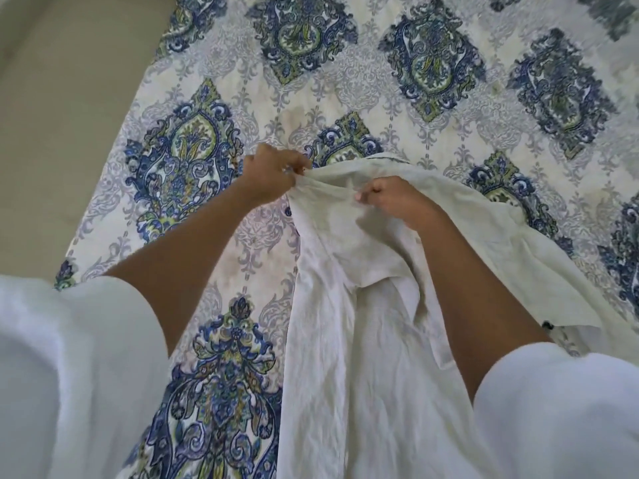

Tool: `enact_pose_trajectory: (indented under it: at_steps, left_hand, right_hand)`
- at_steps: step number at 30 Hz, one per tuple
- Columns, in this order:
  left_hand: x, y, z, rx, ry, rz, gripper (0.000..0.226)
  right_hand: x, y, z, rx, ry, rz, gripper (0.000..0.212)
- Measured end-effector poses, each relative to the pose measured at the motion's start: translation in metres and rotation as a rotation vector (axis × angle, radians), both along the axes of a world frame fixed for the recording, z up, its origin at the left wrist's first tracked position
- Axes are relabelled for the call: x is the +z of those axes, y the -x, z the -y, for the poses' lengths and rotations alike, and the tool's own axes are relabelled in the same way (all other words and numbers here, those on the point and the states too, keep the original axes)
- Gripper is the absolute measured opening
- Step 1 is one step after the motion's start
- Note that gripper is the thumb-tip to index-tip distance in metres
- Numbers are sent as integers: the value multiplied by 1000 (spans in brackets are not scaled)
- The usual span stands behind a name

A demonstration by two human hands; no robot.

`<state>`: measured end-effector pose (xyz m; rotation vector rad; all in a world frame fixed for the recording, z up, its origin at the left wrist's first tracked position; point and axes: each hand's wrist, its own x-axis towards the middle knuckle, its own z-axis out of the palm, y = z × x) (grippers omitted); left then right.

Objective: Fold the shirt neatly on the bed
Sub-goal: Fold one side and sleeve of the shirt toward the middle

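Observation:
A cream-white shirt (349,305) hangs lengthwise over the bed (242,108), its lower part running toward the bottom edge of the head view. My left hand (273,174) pinches the shirt's top edge at its left corner. My right hand (390,198) grips a bunch of the same top edge a little to the right. Both hands hold the cloth lifted above the bedspread. The shirt's right side drapes down and spreads over the bed at the right (539,264). My white sleeves cover the lower corners.
The bedspread has a white ground with blue and green medallions (183,164). Beige floor (62,115) lies beyond the bed's left edge. Bare bedspread stretches away above and left of the shirt.

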<state>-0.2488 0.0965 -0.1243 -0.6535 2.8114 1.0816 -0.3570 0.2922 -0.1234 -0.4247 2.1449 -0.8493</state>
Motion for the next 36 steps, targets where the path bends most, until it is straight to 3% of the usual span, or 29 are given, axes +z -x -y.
enact_pose_trajectory:
  at_steps: [2,3,6,9,11,14,16,18,20,22,24,26,31,34,36]
  left_hand:
    - [8,5,4,-147,242,187,29]
    - [11,10,5,-163,301,194,26]
    - [18,28,-2,-120,329,78,19]
    - [13,37,-14,-105,368,47,21]
    - [3,31,-19,68,216,-42,29]
    - [-16,6,-32,637,-274,-127,45]
    - [-20,-19,-52,849,-612,-94,27]
    - [-22,-49,-81,810,-745,42,26]
    - [-27,-83,-110,624,-694,235,20]
    - [-34,-110,-126,445,-519,391,9]
    - [-41,-127,-124,412,-354,437,7]
    - [-42,-132,-119,458,-298,414,14]
    - [-27,-142,-146,510,-297,370,22]
    - [-26,-178,-174,576,-400,428,30]
    - [-30,-213,-191,595,-453,500,21]
  right_hand:
    - [-3,8,-2,-70,46,-55,24]
    - [-5,12,-3,-128,51,-113,25]
    - [-13,19,-6,-221,-51,-343,11]
    - [-23,13,-10,-262,-102,-456,16]
    - [-27,9,-10,-235,-77,-430,18]
    - [-29,4,-8,-267,23,-407,24]
    - [-27,0,-1,-244,100,-417,28]
    - [-23,-4,13,-145,96,-404,37]
    - [-21,-7,29,21,-48,-416,40]
    - [-20,-11,39,143,-218,-497,16]
    - [-21,-13,40,70,-291,-567,11]
    - [-24,-17,34,-33,-305,-596,18]
    - [-12,-67,0,-136,-179,-806,46]
    - [-14,-131,-32,-203,2,-885,30]
    - [-22,-179,-57,-212,7,-733,19]
